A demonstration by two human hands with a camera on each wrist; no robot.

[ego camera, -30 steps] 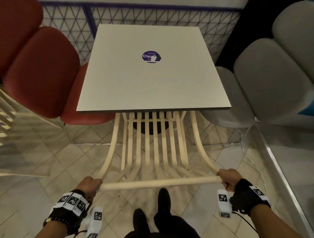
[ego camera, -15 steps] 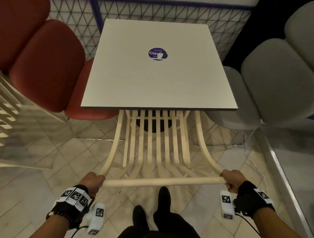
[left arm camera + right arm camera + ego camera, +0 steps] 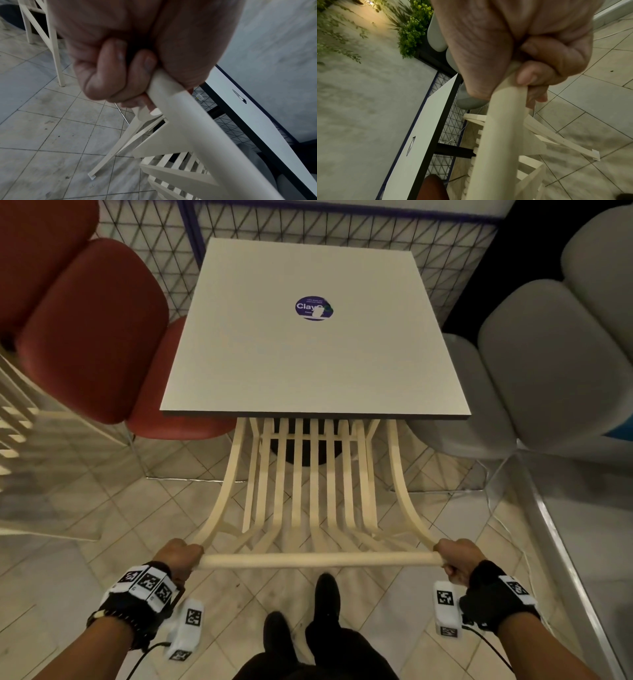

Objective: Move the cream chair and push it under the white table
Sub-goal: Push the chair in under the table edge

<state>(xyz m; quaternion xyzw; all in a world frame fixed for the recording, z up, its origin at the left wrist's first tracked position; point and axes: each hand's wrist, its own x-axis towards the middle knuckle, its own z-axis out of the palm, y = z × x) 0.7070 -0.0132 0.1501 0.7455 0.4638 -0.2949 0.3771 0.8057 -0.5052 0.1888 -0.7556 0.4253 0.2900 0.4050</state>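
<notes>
The cream slatted chair [image 3: 313, 491] stands in front of me, its seat partly hidden under the near edge of the white table [image 3: 308, 364]. The table is square with a round blue sticker [image 3: 313, 308]. My left hand [image 3: 180, 556] grips the left end of the chair's top rail [image 3: 318, 559], and my right hand [image 3: 455, 558] grips the right end. In the left wrist view my fingers [image 3: 109, 67] curl round the rail [image 3: 197, 128]. In the right wrist view my fingers [image 3: 539, 70] wrap the rail [image 3: 496, 135] too.
A red cushioned chair [image 3: 92, 330] stands left of the table and a grey cushioned chair [image 3: 548, 364] to its right. A wire mesh fence [image 3: 308, 227] runs behind. Another cream chair [image 3: 20, 419] is at the far left. A metal ledge [image 3: 565, 542] borders the tiled floor on the right.
The chair has slid forward a little further under the table, with both hands staying on the top rail.
</notes>
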